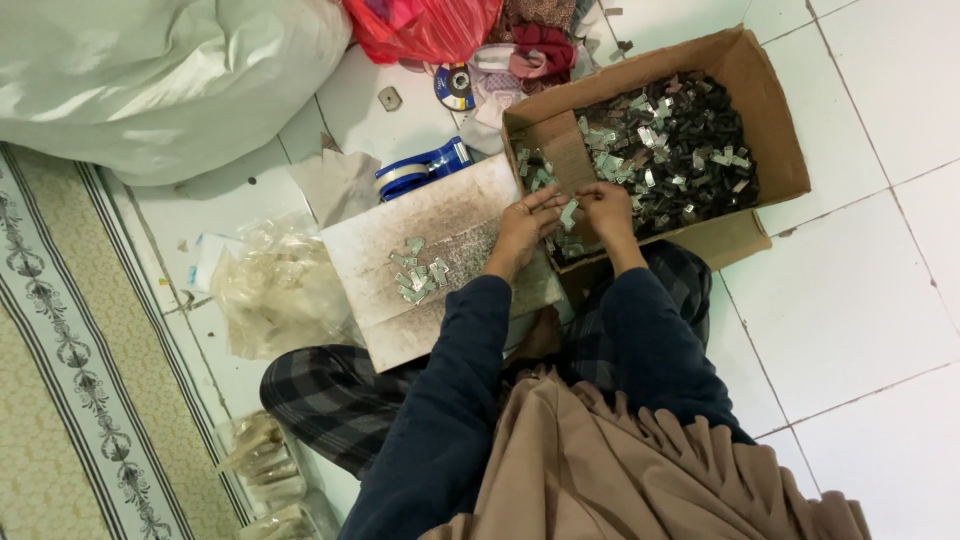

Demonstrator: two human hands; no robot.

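I sit cross-legged on a white tiled floor. My left hand (527, 225) and my right hand (606, 207) meet over the near edge of a cardboard box (775, 120), both pinching one small silvery metal piece (568, 212). The box holds a heap of small dark and silvery metal parts (670, 150). To the left of my hands a worn white board (470, 205) lies on my knee, with a small pile of silvery pieces (418, 272) on it.
A blue tape dispenser (425, 166) lies beyond the board. Clear plastic bags (275, 290) lie left, a big white sack (150, 80) and a red bag (425, 25) at the top. A patterned mat (60, 350) runs along the left.
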